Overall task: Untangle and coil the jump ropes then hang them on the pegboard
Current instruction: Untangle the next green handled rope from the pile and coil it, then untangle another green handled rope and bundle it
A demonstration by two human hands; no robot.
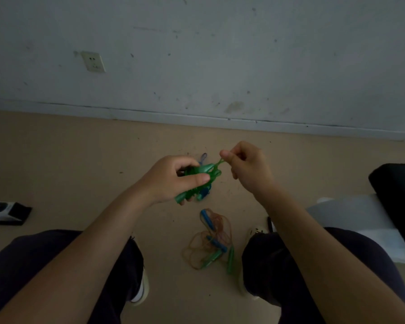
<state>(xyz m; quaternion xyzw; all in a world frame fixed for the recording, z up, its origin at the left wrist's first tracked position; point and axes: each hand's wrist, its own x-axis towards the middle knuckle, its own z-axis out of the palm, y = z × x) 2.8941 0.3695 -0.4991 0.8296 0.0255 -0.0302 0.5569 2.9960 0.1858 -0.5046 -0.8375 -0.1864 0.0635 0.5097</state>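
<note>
My left hand [175, 178] grips a bunched green jump rope [202, 170] with its green handle sticking out below the palm. A blue handle [204, 195] hangs just under that bundle. My right hand [246, 164] pinches a strand of the green rope and holds it up and to the right of the bundle. On the floor between my feet lies a tangle of orange-brown rope [211, 239] with blue handles and green handles [230, 258] mixed in. No pegboard is in view.
I sit facing a grey wall with a socket [93, 61]. A black and white box [6, 212] lies on the tan floor at the left. A black object [398, 197] and white sheet [360, 218] are at the right. My knees frame the rope pile.
</note>
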